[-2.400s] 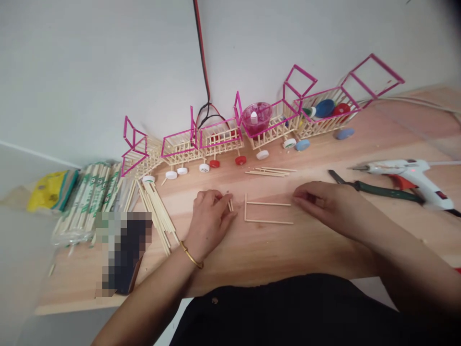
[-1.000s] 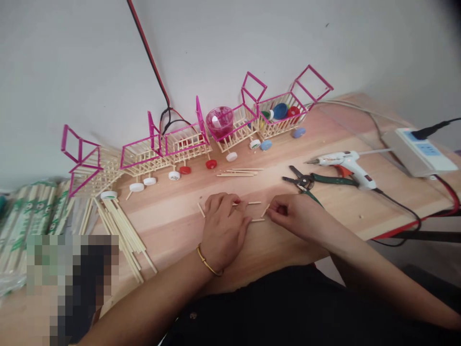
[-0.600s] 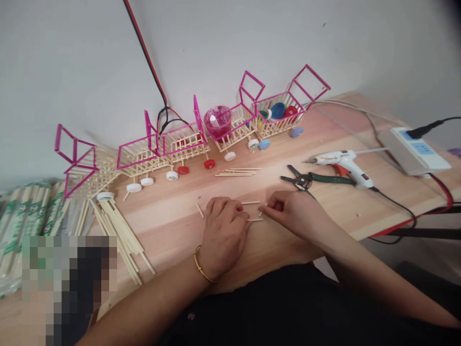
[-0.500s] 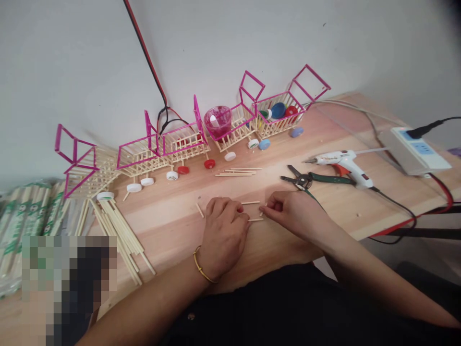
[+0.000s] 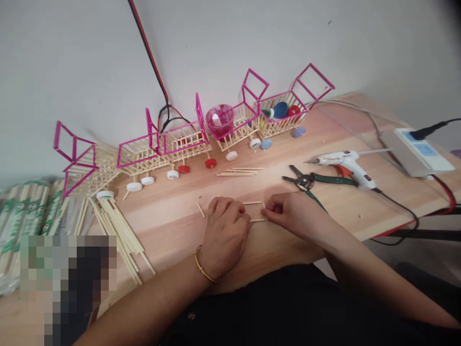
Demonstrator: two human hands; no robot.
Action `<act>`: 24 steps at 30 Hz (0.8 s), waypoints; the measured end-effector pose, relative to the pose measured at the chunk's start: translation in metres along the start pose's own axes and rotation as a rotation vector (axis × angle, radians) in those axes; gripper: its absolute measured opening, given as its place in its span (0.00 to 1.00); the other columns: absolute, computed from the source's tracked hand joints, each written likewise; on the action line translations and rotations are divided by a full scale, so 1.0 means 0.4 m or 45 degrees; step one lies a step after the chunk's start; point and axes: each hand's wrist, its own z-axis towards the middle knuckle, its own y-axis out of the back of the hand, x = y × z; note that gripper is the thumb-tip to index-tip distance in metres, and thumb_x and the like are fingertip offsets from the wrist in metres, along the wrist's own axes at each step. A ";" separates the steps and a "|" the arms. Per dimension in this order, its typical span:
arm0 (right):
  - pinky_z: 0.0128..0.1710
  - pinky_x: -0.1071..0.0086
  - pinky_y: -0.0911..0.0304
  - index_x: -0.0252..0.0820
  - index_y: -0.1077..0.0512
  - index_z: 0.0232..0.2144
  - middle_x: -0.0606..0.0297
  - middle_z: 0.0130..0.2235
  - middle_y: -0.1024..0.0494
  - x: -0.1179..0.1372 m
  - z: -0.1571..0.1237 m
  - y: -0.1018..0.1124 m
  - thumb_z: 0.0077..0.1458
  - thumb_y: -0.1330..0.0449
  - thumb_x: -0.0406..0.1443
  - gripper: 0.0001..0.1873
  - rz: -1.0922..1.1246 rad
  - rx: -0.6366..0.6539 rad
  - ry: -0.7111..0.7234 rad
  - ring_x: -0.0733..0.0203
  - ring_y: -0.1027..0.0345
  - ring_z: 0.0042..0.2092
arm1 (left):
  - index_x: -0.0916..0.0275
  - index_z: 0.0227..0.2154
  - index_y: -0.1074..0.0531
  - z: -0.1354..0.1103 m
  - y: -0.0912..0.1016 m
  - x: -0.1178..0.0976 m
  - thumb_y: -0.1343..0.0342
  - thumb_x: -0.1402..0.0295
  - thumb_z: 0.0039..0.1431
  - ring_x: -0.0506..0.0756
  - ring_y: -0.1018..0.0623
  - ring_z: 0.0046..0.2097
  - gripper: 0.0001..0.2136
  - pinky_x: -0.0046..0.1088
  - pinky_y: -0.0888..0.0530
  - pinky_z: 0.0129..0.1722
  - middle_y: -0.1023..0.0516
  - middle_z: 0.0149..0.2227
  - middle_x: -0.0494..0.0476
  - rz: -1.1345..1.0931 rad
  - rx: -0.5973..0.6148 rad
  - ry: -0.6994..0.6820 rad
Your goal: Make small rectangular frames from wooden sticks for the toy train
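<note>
Two thin wooden sticks [image 5: 253, 203] lie roughly parallel on the table. My left hand [image 5: 227, 230], with a gold bangle at its wrist, rests over their left parts, fingers bent together and holding them down; the covered ends are hidden. At their right ends my right hand [image 5: 284, 211] is closed in a pinch on a short stick piece [image 5: 263, 206], which lies crosswise to the pair. Another short stick piece [image 5: 200, 210] lies apart, left of my left hand.
Behind stand several stick-built carts [image 5: 185, 144] with bottle-cap wheels. Loose sticks [image 5: 239, 172] lie before them. To the right are wire strippers [image 5: 302, 180], a glue gun [image 5: 338, 161] and a power strip [image 5: 414, 151]. Long sticks [image 5: 124, 230] and bagged chopsticks [image 5: 27, 211] are left.
The short stick piece in my right hand now sits across the right ends of the two sticks. My left hand stays over them. The view has shifted slightly.
</note>
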 end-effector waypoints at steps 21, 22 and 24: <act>0.24 0.71 0.51 0.43 0.34 0.17 0.68 0.20 0.29 -0.003 0.003 -0.007 0.51 0.46 0.41 0.15 0.019 -0.058 0.097 0.66 0.40 0.23 | 0.63 0.27 0.29 0.000 -0.008 0.004 0.47 0.76 0.55 0.57 0.35 0.43 0.05 0.42 0.36 0.46 0.30 0.36 0.57 -0.005 -0.012 -0.033; 0.24 0.71 0.51 0.43 0.34 0.17 0.68 0.20 0.29 -0.004 0.004 -0.008 0.51 0.46 0.41 0.15 0.018 -0.057 0.100 0.65 0.40 0.23 | 0.63 0.27 0.29 0.000 -0.008 0.004 0.48 0.76 0.55 0.56 0.35 0.42 0.05 0.42 0.36 0.46 0.30 0.36 0.57 -0.002 -0.003 -0.030; 0.24 0.71 0.51 0.43 0.34 0.17 0.68 0.20 0.28 -0.004 0.005 -0.009 0.51 0.46 0.41 0.15 0.018 -0.057 0.106 0.65 0.40 0.23 | 0.64 0.27 0.29 0.000 -0.009 0.005 0.48 0.75 0.56 0.56 0.35 0.42 0.05 0.41 0.36 0.46 0.30 0.36 0.57 0.006 0.013 -0.027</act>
